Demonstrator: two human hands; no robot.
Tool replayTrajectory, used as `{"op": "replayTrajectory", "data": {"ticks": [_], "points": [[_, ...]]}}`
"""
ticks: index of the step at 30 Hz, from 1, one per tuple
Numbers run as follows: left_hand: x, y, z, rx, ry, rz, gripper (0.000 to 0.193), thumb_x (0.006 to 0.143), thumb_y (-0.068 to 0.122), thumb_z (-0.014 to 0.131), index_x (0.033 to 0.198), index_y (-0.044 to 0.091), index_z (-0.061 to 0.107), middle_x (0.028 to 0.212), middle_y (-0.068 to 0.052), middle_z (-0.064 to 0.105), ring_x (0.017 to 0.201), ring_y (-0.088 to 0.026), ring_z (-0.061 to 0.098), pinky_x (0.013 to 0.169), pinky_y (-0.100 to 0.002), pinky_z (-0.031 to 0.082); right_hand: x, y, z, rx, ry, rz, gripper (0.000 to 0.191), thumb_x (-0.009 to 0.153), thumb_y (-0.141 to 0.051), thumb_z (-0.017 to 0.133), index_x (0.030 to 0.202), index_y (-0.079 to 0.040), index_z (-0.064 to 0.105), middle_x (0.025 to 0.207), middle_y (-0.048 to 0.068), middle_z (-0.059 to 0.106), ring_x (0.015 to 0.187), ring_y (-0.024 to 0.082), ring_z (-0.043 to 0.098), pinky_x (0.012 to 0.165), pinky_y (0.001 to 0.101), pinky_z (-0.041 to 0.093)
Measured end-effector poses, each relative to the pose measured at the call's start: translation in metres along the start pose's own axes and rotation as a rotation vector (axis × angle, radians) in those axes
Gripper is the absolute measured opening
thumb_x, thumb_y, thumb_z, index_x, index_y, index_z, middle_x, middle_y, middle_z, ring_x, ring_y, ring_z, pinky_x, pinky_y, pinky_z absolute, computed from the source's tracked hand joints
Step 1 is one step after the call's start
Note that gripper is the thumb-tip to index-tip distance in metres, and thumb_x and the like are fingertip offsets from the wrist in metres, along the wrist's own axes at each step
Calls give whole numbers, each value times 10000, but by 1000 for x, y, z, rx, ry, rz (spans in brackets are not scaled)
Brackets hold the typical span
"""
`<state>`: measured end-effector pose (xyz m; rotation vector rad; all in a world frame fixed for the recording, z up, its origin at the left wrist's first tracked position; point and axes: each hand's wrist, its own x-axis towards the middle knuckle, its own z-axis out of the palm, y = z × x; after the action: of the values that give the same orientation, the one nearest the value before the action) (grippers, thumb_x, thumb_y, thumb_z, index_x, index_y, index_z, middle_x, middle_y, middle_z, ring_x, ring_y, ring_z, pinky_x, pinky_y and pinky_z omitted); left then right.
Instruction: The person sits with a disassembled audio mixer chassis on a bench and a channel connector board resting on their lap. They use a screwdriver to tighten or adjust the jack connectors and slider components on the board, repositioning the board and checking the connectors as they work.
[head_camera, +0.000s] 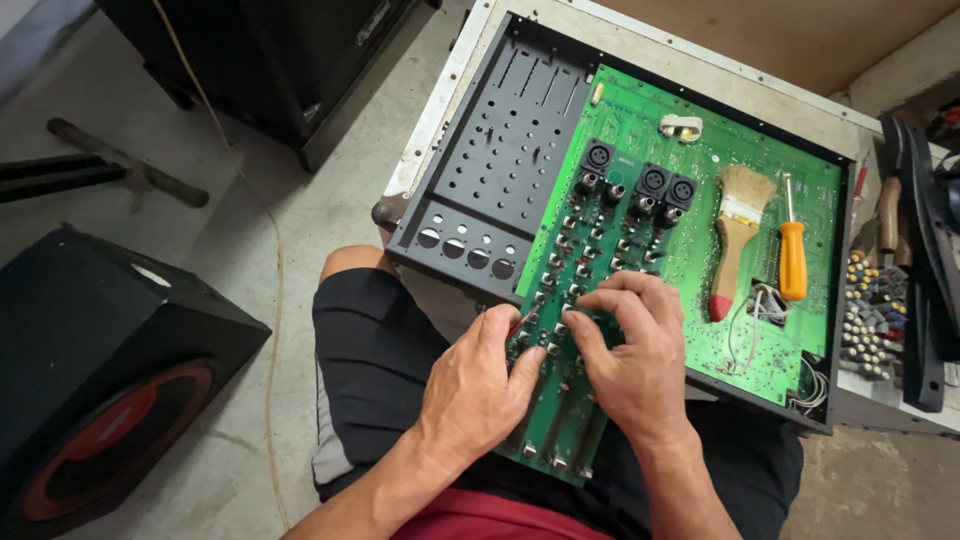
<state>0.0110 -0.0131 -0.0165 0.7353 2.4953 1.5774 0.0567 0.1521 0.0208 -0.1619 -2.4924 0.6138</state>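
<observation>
A long narrow green circuit board (575, 265), studded with black round sockets and small metal posts, lies slanted from the open black metal chassis (500, 150) down onto my lap. My left hand (478, 388) grips its lower left edge, thumb on top. My right hand (628, 345) rests on the strip, fingertips pressing among the small posts near its middle. Beneath and to the right lies a larger green circuit board (720, 140) inside the chassis.
A wooden-handled paintbrush (735, 240) and an orange-handled screwdriver (792, 250) lie on the large board. Several loose knobs (875, 315) sit at the right edge. A black speaker box (100, 380) stands on the concrete floor at left, another dark cabinet (280, 60) behind.
</observation>
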Motion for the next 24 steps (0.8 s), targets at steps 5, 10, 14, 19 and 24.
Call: {"op": "replayTrajectory", "data": {"ticks": [5, 10, 14, 19, 24], "points": [[1, 0, 1, 2, -6, -15, 391, 898, 233, 716, 1191, 40, 543, 1048, -199, 709, 922, -426, 692, 754, -495, 545, -2, 3, 4, 15, 7, 23, 186, 785, -99, 843, 923, -78, 720, 1050, 72, 636, 1022, 288, 578, 906, 403, 459], [1, 0, 1, 5, -17, -35, 397, 894, 240, 713, 1195, 41, 547, 1059, -199, 706, 932, -424, 689, 761, -495, 546, -4, 1, 8, 27, 31, 18, 168, 791, -80, 830, 936, -94, 746, 1037, 60, 644, 1011, 274, 585, 902, 392, 463], [1, -1, -1, 13, -22, -29, 405, 894, 238, 714, 1202, 39, 543, 1058, -200, 706, 932, -425, 688, 760, -495, 545, -4, 0, 7, 50, 18, 19, 175, 794, -72, 821, 950, -96, 745, 1041, 57, 645, 997, 265, 583, 905, 391, 451], [1, -2, 0, 13, -21, -15, 424, 891, 224, 718, 1217, 26, 534, 1052, -212, 700, 925, -433, 683, 754, -500, 541, -6, 2, 7, 65, 11, -21, 251, 778, -41, 788, 1025, -78, 755, 1047, 70, 638, 986, 263, 580, 920, 410, 424], [0, -2, -1, 5, -17, -15, 410, 891, 226, 720, 1205, 32, 540, 1044, -203, 705, 918, -426, 690, 748, -495, 544, -7, 3, 10, 55, 40, -20, 180, 820, -63, 810, 986, -114, 763, 1005, 42, 656, 969, 250, 596, 896, 384, 443]]}}
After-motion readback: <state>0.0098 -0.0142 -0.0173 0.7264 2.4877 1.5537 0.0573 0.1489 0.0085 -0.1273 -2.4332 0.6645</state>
